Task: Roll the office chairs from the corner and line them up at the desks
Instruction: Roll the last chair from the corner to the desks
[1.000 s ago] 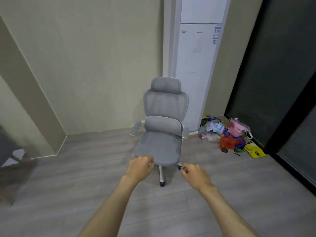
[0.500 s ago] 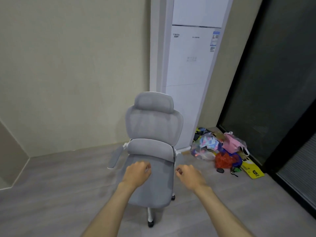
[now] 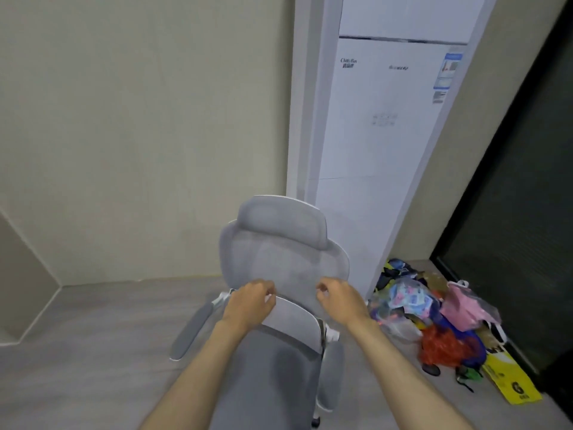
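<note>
Your left hand point(image 3: 252, 301) and right hand point(image 3: 339, 301), fingers curled, reach the chair point(image 3: 283, 268) backrest to roll it; actual grip cannot be confirmed.

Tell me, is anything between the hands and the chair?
No. The left hand and right hand are right at the chair backrest, with nothing between. The bags lie on the floor to its right, off to the side.

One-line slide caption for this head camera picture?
Both hands, left and right, reach the grey office chair beside a white cabinet.
</note>
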The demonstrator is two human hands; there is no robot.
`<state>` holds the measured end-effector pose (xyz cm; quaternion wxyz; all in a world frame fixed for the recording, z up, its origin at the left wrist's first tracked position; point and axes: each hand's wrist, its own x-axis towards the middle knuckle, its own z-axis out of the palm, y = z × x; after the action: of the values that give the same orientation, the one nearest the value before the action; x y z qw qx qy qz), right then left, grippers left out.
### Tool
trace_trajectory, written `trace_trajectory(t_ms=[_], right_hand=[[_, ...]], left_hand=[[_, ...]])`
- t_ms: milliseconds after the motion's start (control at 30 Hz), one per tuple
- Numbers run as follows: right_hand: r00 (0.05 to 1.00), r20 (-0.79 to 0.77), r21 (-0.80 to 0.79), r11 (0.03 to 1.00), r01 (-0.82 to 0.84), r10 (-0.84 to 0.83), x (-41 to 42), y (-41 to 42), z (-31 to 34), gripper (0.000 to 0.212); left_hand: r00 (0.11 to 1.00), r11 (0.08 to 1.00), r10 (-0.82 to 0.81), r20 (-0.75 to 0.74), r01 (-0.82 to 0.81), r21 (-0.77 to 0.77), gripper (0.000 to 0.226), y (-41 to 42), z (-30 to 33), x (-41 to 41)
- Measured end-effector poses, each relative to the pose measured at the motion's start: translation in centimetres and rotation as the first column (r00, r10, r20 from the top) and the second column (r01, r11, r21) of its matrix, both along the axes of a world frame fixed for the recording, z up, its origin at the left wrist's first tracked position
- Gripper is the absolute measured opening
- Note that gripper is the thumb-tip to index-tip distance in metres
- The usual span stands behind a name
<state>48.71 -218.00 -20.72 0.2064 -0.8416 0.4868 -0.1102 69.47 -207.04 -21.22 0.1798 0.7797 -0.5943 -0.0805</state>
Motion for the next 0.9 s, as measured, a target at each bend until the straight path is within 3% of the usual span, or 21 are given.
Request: trace_trajectory(t_ms=[233,333,400,467,567,900], right_hand=[[0.987,0.124,-0.048,0.994,-0.098,0.103,4.8,-16.3,2.4,0.049],[0.952,0.249,-0.097,0.982,-0.16,0.179,8.6,-20.8,2.9,0.059],[0.931,0.334,-0.015,0.988,-0.151,0.148,11.0,-22.9,2.9,0.061],[0.948,0.298,0.069,0.988,-0.14,0.114,12.3,-24.7,2.7,0.051],[0.931,0.342,0.125,0.975,-0.183,0.131,12.7,-26.0,1.7,0.041],[0.871,0.398,0.134,0.921,-0.367,0.289,12.5,-20.6,1.2,0.042]], left_hand=[[0.989,0.99,0.132,-0.061,-0.13,0.046,0.021,-12.3,0.8,3.3],[0.981,0.983,0.185,-0.061,-0.185,0.014,0.024,-16.0,0.7,4.9],[0.972,0.974,0.225,-0.072,-0.225,0.01,0.024,-17.6,0.4,5.9],[0.964,0.969,0.248,-0.091,-0.248,0.016,0.023,-18.3,-0.1,6.9],[0.955,0.962,0.272,-0.118,-0.272,0.019,0.024,-17.7,-0.6,7.8],[0.92,0.913,0.362,-0.15,-0.383,-0.144,0.051,-12.9,1.3,7.8]])
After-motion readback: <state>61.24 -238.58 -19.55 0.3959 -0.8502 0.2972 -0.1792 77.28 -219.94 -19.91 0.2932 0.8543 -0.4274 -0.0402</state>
